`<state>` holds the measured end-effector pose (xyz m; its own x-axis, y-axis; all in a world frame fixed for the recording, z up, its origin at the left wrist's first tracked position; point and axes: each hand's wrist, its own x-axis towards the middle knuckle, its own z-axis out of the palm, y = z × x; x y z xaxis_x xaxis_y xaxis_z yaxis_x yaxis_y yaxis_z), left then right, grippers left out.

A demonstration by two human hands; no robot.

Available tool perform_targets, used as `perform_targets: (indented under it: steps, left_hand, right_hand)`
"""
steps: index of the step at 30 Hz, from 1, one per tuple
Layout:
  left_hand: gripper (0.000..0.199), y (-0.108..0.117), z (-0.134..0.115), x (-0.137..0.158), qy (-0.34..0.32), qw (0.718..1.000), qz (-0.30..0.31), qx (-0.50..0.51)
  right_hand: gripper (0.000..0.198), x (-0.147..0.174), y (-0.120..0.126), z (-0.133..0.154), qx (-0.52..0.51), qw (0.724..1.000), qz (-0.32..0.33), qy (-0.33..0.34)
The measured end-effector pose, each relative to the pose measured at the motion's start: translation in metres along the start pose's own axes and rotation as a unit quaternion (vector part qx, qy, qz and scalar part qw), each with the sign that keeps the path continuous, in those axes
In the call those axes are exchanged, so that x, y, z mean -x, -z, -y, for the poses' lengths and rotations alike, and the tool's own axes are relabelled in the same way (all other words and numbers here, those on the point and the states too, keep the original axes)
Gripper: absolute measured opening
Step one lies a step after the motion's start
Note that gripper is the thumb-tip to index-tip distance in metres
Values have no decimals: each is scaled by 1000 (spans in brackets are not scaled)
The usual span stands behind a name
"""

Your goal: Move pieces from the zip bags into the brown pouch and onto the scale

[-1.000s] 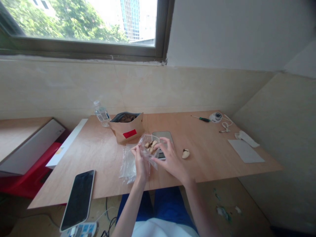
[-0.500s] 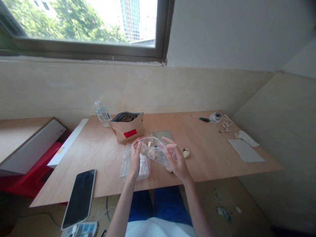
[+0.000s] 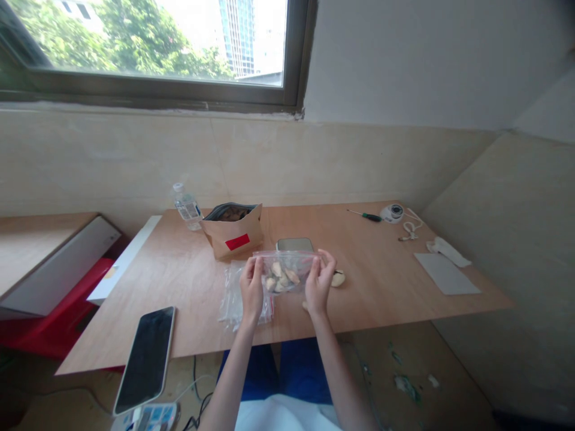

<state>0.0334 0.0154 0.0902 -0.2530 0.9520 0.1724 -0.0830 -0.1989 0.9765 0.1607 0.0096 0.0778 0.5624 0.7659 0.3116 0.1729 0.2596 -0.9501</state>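
Between my two hands a clear zip bag (image 3: 287, 261) hangs above the table, stretched wide along its red-lined top. Several pale tan, shell-like pieces (image 3: 279, 279) lie inside it. My left hand (image 3: 252, 290) pinches the bag's left upper corner, and my right hand (image 3: 318, 284) pinches the right one. Beneath my left hand is a stack of flat clear zip bags (image 3: 233, 299). One pale piece with a dark mark (image 3: 338, 278) rests on the table just right of my right hand; another (image 3: 305, 305) is partly hidden below it.
A brown paper pouch (image 3: 236, 233) with a red label stands open behind, beside a water bottle (image 3: 187, 206). A grey-topped flat object (image 3: 294, 244) lies past the bag. Tablet (image 3: 146, 359) at left front; screwdriver (image 3: 371, 217), small white camera (image 3: 392, 213) and white sheet (image 3: 447, 274) at right.
The bag has gone from tilted and slack to upright and taut. My right hand has moved left and turned, its spread fingers now pinched on the bag's corner.
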Motion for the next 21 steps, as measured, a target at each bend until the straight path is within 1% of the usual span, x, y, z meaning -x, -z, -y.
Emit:
perform_targets:
  steps: [3,5,9,13,15,18,21]
  left_hand:
    - [32,0,1,2,12,1000,-18,3]
    - [34,2,2,1,19,1000,-22,1]
    - [35,8,5,0,7,999,-18,-31]
    - [34,15,5,0,-14,998,-9,-62]
    - [32,17,3,0,-10,998,1,-62]
    - [29,19,-1,2,-7,998,2,-61]
    - [24,17,-1,7,-27,996,-27,-82]
  right_hand:
    - [29,2,-5,-2,-15,999,-32,2]
    - [28,4,-6,-4,-11,999,-33,1]
    - [27,4,-4,-9,-3,1000,7,-8]
    - [36,-1,6,-9,0,995,56,-79]
    - [39,-3,11,-7,0,994,63,-92]
    - [38,-4,16,-4,-2,996,50,-71]
    - [37,0,15,-2,-16,996,6,-85]
